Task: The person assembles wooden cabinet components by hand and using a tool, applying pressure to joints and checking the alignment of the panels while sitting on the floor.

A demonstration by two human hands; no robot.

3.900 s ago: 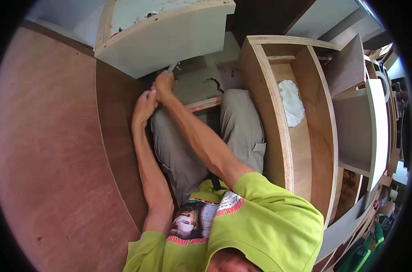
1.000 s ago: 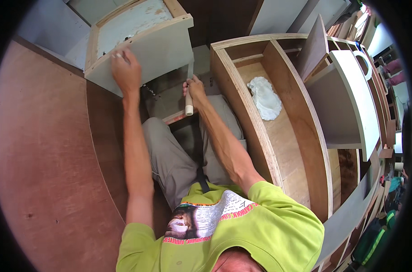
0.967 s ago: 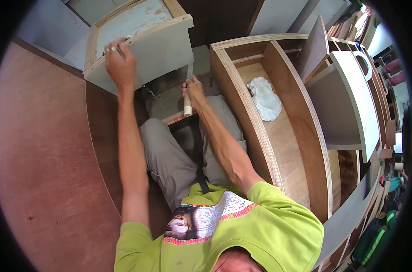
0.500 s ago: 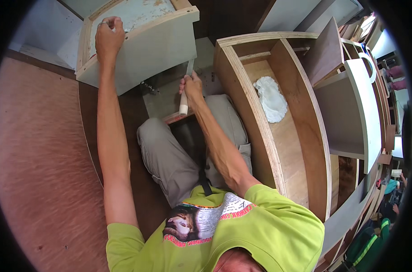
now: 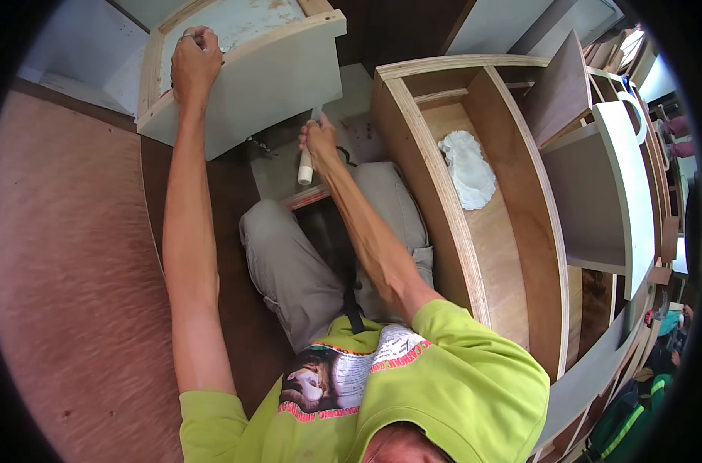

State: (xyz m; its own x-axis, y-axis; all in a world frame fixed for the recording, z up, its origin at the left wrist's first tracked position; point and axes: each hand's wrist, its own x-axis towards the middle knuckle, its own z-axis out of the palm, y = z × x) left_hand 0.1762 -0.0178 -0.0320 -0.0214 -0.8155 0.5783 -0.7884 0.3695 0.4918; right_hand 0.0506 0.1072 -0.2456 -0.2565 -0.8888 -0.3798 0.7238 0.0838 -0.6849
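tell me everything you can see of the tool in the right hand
The chisel-like tool is slim and straight, with a pale, blunt-ended handle that looks wooden and a flat, grey, metal-looking blade. The right hand grips it around the middle, hiding part of it. It slants, handle end low in the picture, blade up toward the lower edge of the grey panel; whether the tip touches cannot be told.

From my remote seat, I'm seeing the left hand (image 5: 196, 65) reaching over the wooden frame (image 5: 289, 37), no longer meeting the right hand (image 5: 318, 140). A pale tool handle (image 5: 305, 171) is now showing below that fist.
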